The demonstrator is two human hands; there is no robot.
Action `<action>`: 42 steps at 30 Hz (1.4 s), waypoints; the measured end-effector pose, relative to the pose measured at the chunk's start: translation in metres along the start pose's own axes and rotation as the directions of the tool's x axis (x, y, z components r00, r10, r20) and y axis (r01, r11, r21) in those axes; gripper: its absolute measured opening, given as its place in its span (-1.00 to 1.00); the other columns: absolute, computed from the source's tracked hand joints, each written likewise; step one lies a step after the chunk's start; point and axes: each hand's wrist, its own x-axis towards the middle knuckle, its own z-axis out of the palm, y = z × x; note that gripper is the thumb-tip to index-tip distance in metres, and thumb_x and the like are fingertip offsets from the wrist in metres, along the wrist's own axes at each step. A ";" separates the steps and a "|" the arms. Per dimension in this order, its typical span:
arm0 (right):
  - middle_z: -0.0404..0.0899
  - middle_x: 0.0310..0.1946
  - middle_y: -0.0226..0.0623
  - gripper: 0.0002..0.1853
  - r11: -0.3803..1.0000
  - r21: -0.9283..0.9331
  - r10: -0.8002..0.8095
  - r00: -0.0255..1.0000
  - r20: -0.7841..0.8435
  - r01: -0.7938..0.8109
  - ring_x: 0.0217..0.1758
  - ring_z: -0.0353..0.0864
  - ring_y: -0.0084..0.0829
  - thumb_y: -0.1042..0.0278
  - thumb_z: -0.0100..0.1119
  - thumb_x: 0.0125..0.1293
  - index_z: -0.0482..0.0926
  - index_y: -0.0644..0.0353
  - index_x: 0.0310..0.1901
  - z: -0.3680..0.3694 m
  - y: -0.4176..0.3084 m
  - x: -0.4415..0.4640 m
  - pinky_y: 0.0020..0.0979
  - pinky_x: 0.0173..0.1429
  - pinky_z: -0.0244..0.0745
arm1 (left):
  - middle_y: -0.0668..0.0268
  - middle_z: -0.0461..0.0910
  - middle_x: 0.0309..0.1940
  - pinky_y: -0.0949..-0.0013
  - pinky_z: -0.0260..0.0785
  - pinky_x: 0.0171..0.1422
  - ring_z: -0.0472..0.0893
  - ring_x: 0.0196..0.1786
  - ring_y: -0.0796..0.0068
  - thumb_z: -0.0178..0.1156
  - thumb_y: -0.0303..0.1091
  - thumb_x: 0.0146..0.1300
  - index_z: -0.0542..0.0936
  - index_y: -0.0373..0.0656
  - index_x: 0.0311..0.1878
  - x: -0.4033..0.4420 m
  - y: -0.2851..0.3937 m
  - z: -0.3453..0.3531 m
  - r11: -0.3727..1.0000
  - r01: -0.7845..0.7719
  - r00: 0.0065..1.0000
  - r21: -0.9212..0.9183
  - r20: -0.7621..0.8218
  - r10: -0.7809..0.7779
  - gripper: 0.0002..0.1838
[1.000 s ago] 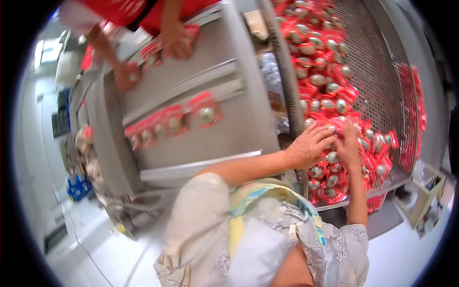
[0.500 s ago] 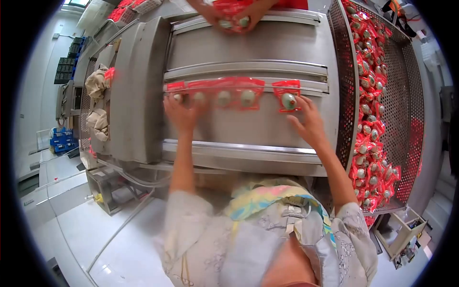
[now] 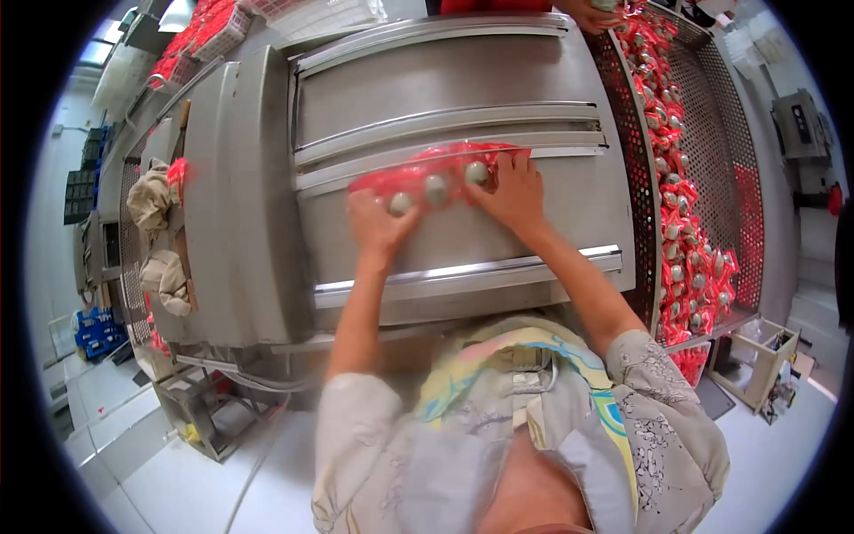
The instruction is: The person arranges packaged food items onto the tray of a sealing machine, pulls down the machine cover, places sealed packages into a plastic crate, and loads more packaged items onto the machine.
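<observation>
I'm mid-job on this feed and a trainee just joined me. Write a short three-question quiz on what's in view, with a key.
1. True or false: the left hand and right hand are at opposite ends of the row of red packets.
2. Where is the perforated bin with the heaped packets? A) left of the metal work surface; B) right of it; C) underneath it.
3. Fill in: the ___ hand is nearer that bin.

Key: 1 true; 2 B; 3 right.

Red plastic packets [image 3: 435, 189] with pale-green, rounded contents lay close together. Their row slanted across the grey steel worktop [image 3: 463, 238].
</observation>
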 end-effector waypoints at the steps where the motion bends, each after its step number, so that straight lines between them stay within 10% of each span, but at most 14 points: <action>1: 0.38 -0.15 -0.10 -0.29 1.000 -0.021 -0.012 1.000 -0.007 0.012 -0.07 0.43 -0.03 -0.26 0.42 -0.17 0.45 0.14 -0.14 -0.002 0.001 0.001 -0.03 0.00 0.36 | 0.07 0.41 -0.05 0.06 0.32 0.14 0.41 0.05 0.02 0.49 0.07 -0.20 0.40 -0.26 0.00 -0.008 -0.001 -0.003 0.999 -0.036 0.999 -0.024 0.005 0.037 -0.21; 9: 0.28 0.04 -0.01 -0.04 0.986 -0.165 -0.003 0.986 -0.167 -0.024 0.10 0.36 0.00 -0.34 0.35 -0.11 0.28 0.31 0.13 0.015 -0.019 -0.011 0.05 0.07 0.36 | 0.09 0.45 -0.07 0.22 0.42 0.04 0.51 0.00 0.20 0.49 -0.19 -0.21 0.34 -0.25 0.26 -0.049 0.010 -0.027 0.838 0.007 0.997 -0.546 0.064 0.034 -0.10; 11: 0.30 0.04 -0.03 -0.02 0.946 -0.325 -0.122 0.936 -0.331 0.008 0.11 0.36 -0.01 -0.35 0.32 -0.08 0.26 0.32 0.18 0.044 -0.008 -0.019 0.07 0.07 0.36 | -0.03 0.32 0.16 0.11 0.38 0.18 0.44 0.15 0.02 0.50 -0.13 -0.22 0.29 -0.17 0.36 -0.043 0.033 -0.025 0.905 -0.186 0.965 -0.382 0.103 0.242 -0.01; 14: 0.38 0.03 -0.08 -0.10 0.983 -0.183 -0.014 0.999 -0.029 0.008 0.10 0.38 -0.07 -0.32 0.25 -0.01 0.26 0.13 0.24 0.033 -0.005 -0.015 0.00 0.03 0.36 | -0.20 -0.08 0.45 -0.01 0.28 0.33 0.26 0.34 -0.21 0.50 0.01 -0.26 0.26 -0.02 0.40 -0.035 0.049 0.009 0.882 -0.470 0.876 -0.045 0.101 0.472 0.06; 20: 0.44 -0.09 -0.12 -0.41 0.986 -0.113 -0.124 0.992 -0.017 0.122 0.02 0.46 -0.10 -0.02 0.37 -0.06 0.49 -0.08 0.06 -0.021 0.012 -0.049 -0.10 0.02 0.41 | -0.17 0.04 0.42 -0.04 0.35 0.26 0.33 0.29 -0.20 0.51 0.06 -0.31 0.33 0.07 0.35 -0.017 0.067 0.003 0.904 -0.427 0.837 0.004 0.379 0.394 0.02; 28: 0.46 -0.08 -0.12 -0.33 0.920 0.392 0.000 0.998 -0.055 0.022 0.02 0.48 -0.13 -0.11 0.41 -0.17 0.52 -0.06 0.05 -0.087 0.099 -0.090 -0.14 0.02 0.44 | 0.08 0.44 0.17 0.14 0.48 0.07 0.54 0.10 0.00 0.48 -0.21 -0.15 0.47 -0.02 0.17 -0.048 0.123 0.032 0.758 -0.593 0.716 -0.272 0.252 0.651 -0.28; 32: 0.46 -0.13 -0.17 -0.32 0.681 0.685 0.206 0.965 0.159 -0.258 -0.18 0.54 -0.27 -0.09 0.43 -0.13 0.53 0.02 0.07 -0.171 0.139 -0.090 -0.27 -0.06 0.51 | 0.30 0.53 -0.02 0.47 0.46 -0.04 0.55 -0.04 0.53 0.34 -0.46 0.11 0.42 -0.25 0.19 -0.047 0.127 0.074 0.666 0.202 0.862 -0.718 0.453 0.227 -0.45; 37: 0.50 -0.21 -0.23 -0.37 0.671 0.734 0.352 0.917 -0.187 -0.108 -0.24 0.57 -0.37 -0.04 0.42 -0.04 0.54 0.15 0.04 -0.217 0.257 -0.084 -0.32 -0.13 0.54 | 0.27 0.52 0.02 0.35 0.40 0.12 0.53 0.02 0.45 0.38 -0.45 0.07 0.42 -0.25 0.20 -0.054 0.325 0.075 0.517 -0.041 0.689 -0.855 0.351 0.635 -0.41; 42: 0.53 -0.14 -0.21 -0.34 0.810 0.424 0.549 0.779 -0.302 -0.406 -0.14 0.59 -0.28 -0.10 0.43 -0.06 0.54 0.12 0.04 -0.248 0.395 -0.092 -0.27 -0.02 0.54 | 0.12 0.48 0.10 0.20 0.37 0.22 0.52 0.12 0.23 0.49 -0.19 -0.08 0.43 -0.23 0.19 -0.031 0.468 0.191 0.585 -0.546 0.590 -0.599 0.221 0.776 -0.26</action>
